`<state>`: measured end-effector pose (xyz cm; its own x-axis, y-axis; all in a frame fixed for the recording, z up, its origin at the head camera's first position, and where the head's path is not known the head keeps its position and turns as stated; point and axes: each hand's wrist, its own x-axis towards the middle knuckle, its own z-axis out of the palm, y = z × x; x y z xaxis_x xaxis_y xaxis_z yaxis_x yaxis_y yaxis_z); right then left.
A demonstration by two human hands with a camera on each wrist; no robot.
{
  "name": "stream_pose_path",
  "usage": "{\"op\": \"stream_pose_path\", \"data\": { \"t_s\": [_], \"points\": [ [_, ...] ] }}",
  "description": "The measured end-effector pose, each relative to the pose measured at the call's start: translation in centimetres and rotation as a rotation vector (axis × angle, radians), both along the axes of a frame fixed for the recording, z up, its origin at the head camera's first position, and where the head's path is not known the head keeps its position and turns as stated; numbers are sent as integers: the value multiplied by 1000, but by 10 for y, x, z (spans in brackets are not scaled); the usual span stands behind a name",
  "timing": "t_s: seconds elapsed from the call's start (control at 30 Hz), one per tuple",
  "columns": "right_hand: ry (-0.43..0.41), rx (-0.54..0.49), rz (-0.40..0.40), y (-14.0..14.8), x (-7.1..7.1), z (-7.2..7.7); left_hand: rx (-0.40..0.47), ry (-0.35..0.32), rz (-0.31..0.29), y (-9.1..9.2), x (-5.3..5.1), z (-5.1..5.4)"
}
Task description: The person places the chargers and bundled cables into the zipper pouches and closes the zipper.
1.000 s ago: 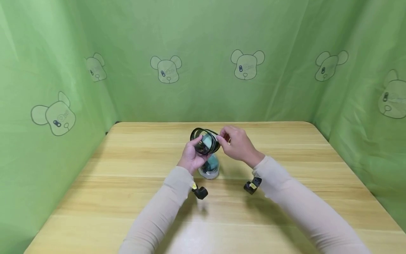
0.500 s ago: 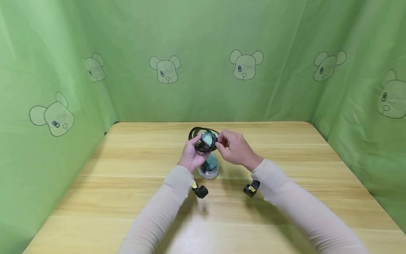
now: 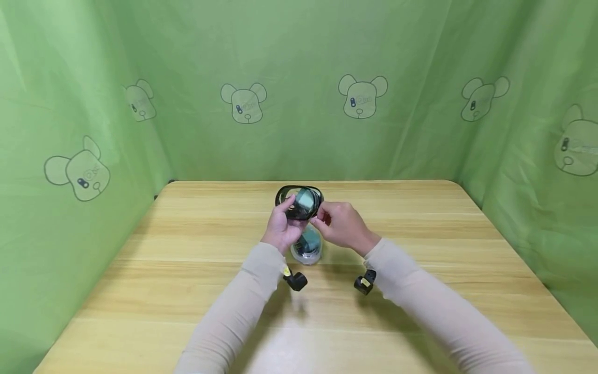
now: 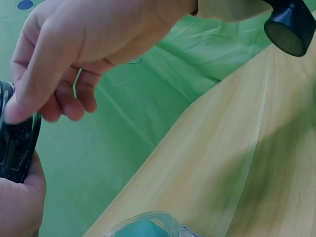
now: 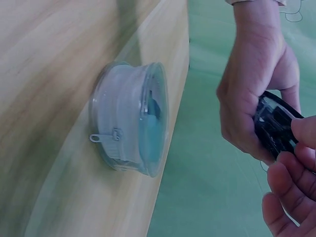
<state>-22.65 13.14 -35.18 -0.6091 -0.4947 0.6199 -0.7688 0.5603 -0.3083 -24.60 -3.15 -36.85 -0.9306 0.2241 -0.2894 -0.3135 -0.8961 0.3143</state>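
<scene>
My left hand (image 3: 282, 228) grips a round, black-rimmed clear pouch (image 3: 306, 200), raised over the table and tilted, with a pale teal patch showing through it. At the pouch's right edge, my right hand (image 3: 345, 226) pinches the rim with thumb and forefinger; what exactly lies under the fingertips is hidden. In the right wrist view the pouch (image 5: 276, 123) looks dark with a clear side, held between the left hand (image 5: 252, 79) and the right fingers (image 5: 286, 182). Below the hands stands a second round pouch (image 5: 121, 118), clear with whitish sides and a zipper pull, teal inside.
The wooden table (image 3: 187, 291) reaches to a green curtain (image 3: 299, 140) printed with bear faces, which encloses its back and sides. A small black wrist camera (image 3: 296, 281) hangs under the left cuff, and another camera (image 3: 364, 282) under the right.
My right hand has slid downward along the right side of the black-rimmed pouch. The pouch has shifted slightly left and up in my left hand's grip. The second pouch stays put.
</scene>
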Motion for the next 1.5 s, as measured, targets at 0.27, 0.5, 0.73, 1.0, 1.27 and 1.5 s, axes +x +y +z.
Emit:
{"op": "stream_pose_path", "data": {
  "t_s": [0.27, 0.5, 0.73, 1.0, 1.27, 1.5],
  "points": [
    [86, 59, -108, -2, 0, -5, 18, 37, -17, 3, 0, 4],
    [243, 72, -197, -3, -3, -9, 14, 76, -29, 7, -1, 7],
    [308, 57, -197, -2, -5, -11, 24, 80, -2, 9, -2, 10],
    [340, 53, -177, -4, -3, -13, 44, 78, 10, 8, 2, 8],
    [441, 42, -202, -5, -5, -15, 44, 85, 23, 9, 0, 8],
    [463, 33, -200, -7, -6, -19, 39, 87, 32, 9, 1, 5]
  ]
}}
